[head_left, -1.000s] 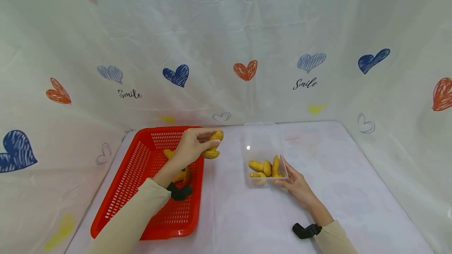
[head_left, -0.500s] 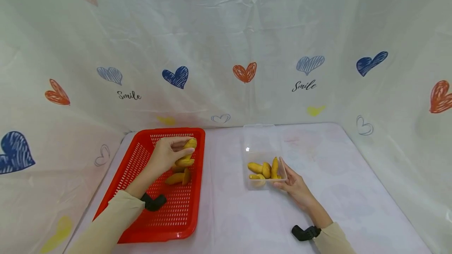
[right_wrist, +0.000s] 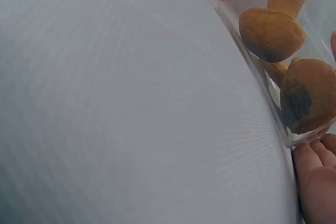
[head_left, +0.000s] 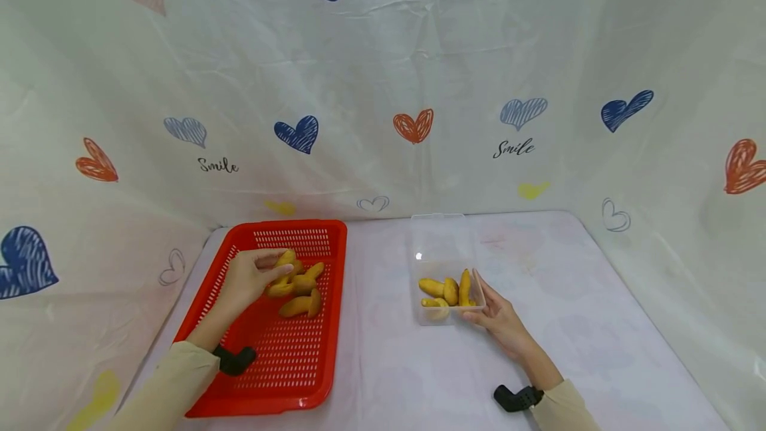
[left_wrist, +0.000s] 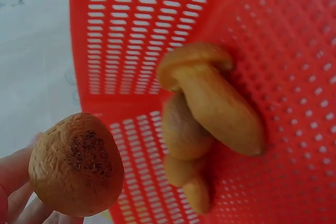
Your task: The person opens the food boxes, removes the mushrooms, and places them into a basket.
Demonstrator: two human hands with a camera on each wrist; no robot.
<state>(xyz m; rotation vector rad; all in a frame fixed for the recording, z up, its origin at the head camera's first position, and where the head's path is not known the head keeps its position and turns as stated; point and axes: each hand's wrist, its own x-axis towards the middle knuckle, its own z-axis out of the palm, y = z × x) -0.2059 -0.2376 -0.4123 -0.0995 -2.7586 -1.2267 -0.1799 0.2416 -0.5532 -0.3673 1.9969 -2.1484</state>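
Over red basket (head_left: 263, 364), L hand (head_left: 248, 279) pinches mushroom (head_left: 284, 262), long axis tilted, cap up-right, 3 more loose in basket, R hand (head_left: 499, 318) fingers straight against clear box (head_left: 445, 314), 4 mushrooms inside.

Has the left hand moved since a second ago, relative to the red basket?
Yes. The left hand, gripping a mushroom, moved leftward from the red basket's far right corner to over its inside.

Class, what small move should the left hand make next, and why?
Probably lift the yellow-brown mushroom that the left hand pinches clear of the red plastic basket, since the right hand steadies the clear plastic box holding similar mushrooms.
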